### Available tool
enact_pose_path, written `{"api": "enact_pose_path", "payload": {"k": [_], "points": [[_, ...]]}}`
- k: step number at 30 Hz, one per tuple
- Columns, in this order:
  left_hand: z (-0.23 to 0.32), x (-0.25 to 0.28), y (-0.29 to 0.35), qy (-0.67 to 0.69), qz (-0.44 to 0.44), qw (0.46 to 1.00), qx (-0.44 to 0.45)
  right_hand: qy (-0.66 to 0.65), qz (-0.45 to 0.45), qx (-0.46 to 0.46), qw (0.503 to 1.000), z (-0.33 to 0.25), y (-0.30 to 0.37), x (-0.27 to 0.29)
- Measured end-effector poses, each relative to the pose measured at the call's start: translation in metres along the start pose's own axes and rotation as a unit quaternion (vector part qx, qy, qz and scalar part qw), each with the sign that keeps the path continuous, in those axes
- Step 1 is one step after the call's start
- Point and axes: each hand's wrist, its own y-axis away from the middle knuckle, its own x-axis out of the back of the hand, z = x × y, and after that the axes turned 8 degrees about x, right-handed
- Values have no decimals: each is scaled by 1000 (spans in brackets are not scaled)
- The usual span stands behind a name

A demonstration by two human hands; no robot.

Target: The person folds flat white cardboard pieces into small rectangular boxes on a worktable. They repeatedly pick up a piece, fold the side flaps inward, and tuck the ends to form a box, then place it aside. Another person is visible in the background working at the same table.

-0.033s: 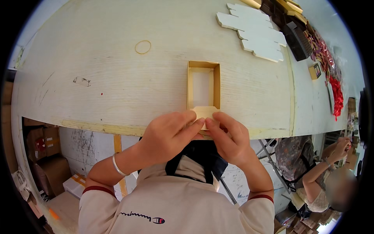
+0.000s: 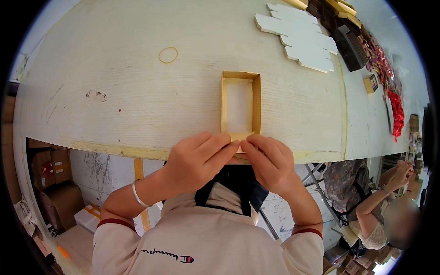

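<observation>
A shallow gold cardboard box (image 2: 257, 103) with a pale inside lies at the table's front edge, its long side pointing away from me. Its far end and both long walls stand upright. My left hand (image 2: 197, 156) and my right hand (image 2: 270, 158) meet at the near end. Both are closed there, thumbs and forefingers pinching the near end flap (image 2: 240, 136) of the box from either side. The flap leans in over the box's near end. The lower fingers of each hand are partly hidden.
A stack of flat white box blanks (image 2: 302, 39) lies at the far right of the table (image 2: 137, 101). A rubber band (image 2: 168, 55) is at the far left. Beyond the blanks are a dark tray (image 2: 349, 48) and red shredded filler (image 2: 395, 114). Another person's hand (image 2: 403, 172) shows at right.
The near end flap has folded down and inward, now showing less of its face. My fingers, still gripping it, have shifted slightly. The box has moved a touch to the right.
</observation>
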Motion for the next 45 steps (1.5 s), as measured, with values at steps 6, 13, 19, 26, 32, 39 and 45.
{"api": "enact_pose_path", "payload": {"k": [6,13,19,26,32,39,45], "points": [[4,7,-12,94,-103,985,103,-73,-72,-89,991,-4,-12,9],[6,10,-19,62,-138,985,81,-93,-213,-145,962,-3,-32,23],[6,27,-31,74,-235,962,121,-114,-267,-157,944,3,-39,28],[-18,36,-32,158,-219,959,85,-201,-212,-178,940,4,-32,25],[-8,27,-33,208,-232,946,93,-174,-198,-201,943,-7,-39,19],[-8,29,-35,164,-228,957,69,-158,-135,-129,970,1,-18,14],[-9,31,-28,229,-110,964,84,-110,-187,-101,971,12,-29,38]]}}
